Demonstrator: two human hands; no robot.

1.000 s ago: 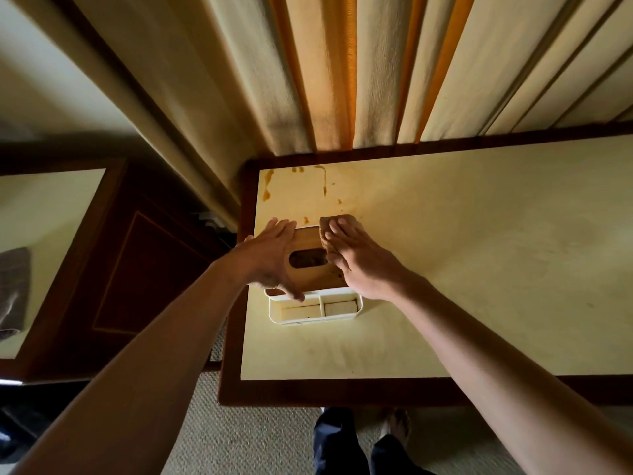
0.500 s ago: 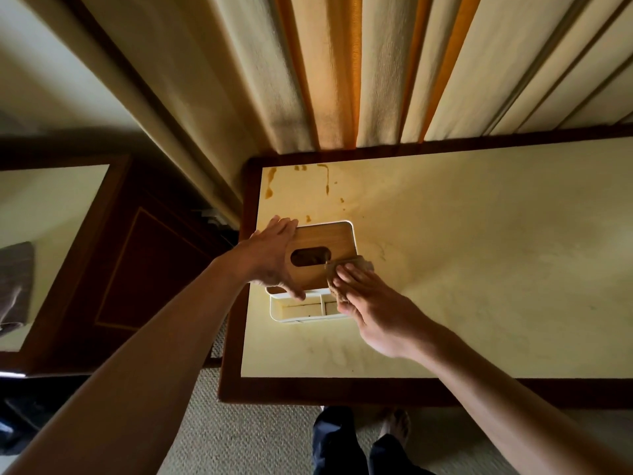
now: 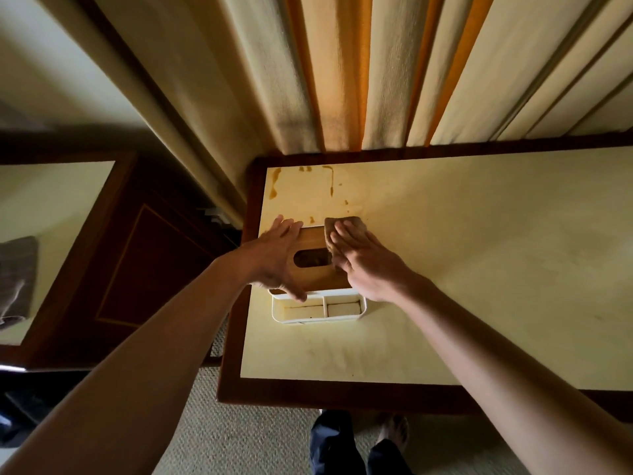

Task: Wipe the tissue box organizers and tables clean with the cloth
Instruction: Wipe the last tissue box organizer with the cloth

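Observation:
A white tissue box organizer [image 3: 318, 311] with a wooden lid [image 3: 310, 274] and an oval slot stands near the left end of the cream-topped table [image 3: 462, 269]. My left hand [image 3: 277, 255] lies flat on the lid's left side, thumb at the near edge, steadying the box. My right hand [image 3: 363, 262] presses a brownish cloth [image 3: 342, 226] flat onto the lid's far right corner. Brown stains [image 3: 274, 183] mark the table's far left corner, beyond the box.
Heavy cream and orange curtains [image 3: 359, 80] hang right behind the table. A second table [image 3: 51, 207] at the left carries a grey cloth [image 3: 17, 269]. A dark wooden cabinet [image 3: 144, 269] stands between them. My feet [image 3: 359, 443] are on the carpet below.
My right hand slid the cloth toward me across the lid's right side, then back away to the far right corner. My left hand stayed on the box.

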